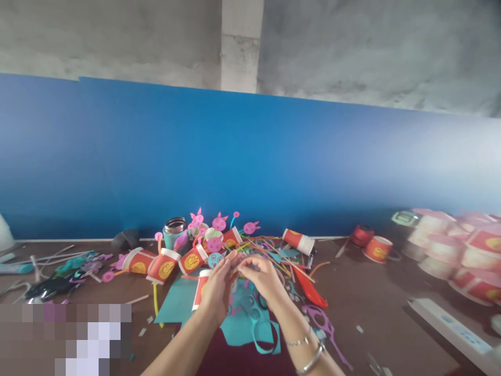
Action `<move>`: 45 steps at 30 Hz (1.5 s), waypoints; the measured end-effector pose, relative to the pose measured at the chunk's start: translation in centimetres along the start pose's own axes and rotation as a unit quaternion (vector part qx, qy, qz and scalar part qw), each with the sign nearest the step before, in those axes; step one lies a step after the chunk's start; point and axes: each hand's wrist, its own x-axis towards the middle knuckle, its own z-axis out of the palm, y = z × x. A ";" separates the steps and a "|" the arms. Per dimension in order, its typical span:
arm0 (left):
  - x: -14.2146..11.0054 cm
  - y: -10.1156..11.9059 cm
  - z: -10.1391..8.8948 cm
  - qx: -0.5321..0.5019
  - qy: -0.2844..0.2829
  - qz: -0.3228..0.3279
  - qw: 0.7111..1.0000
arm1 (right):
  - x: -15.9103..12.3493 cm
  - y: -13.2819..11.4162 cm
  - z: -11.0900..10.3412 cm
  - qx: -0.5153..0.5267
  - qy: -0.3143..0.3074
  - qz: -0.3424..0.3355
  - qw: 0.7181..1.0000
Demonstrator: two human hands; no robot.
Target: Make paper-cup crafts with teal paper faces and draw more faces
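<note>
My left hand [221, 284] and my right hand [263, 275] meet above the craft pile in the middle of the table. Both have their fingers pressed together at the tips; whatever is between them is too small to make out. Just past my left fingers shows a blue paper disc with a drawn face [215, 260]. A red paper cup with a yellow print [200, 290] stands beside my left wrist, partly hidden by it. Under my hands lie blue paper sheets [183, 298] and a blue paper cut-out ring [256, 334].
Several decorated red cups [164, 266] lie behind, with pink paper animal faces [219, 222] and a steel flask [174, 232]. Stacked cups [298, 241], a red-handled tool [311, 288] and a red tape roll [362, 236] sit rightward. A power strip [450, 324] and blurred cups [465, 250] are far right.
</note>
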 end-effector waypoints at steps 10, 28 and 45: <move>-0.6 0.0 0.6 0.022 -0.012 -0.002 1.000 | -0.1 0.5 0.9 0.106 -0.011 0.060 0.992; -0.3 -0.6 -0.1 0.135 0.043 0.021 0.990 | 0.4 1.3 1.3 0.175 0.023 -0.006 0.984; -0.4 -0.5 -0.1 0.215 0.029 0.091 0.972 | 0.0 -0.1 0.0 -0.045 -0.014 -0.045 0.998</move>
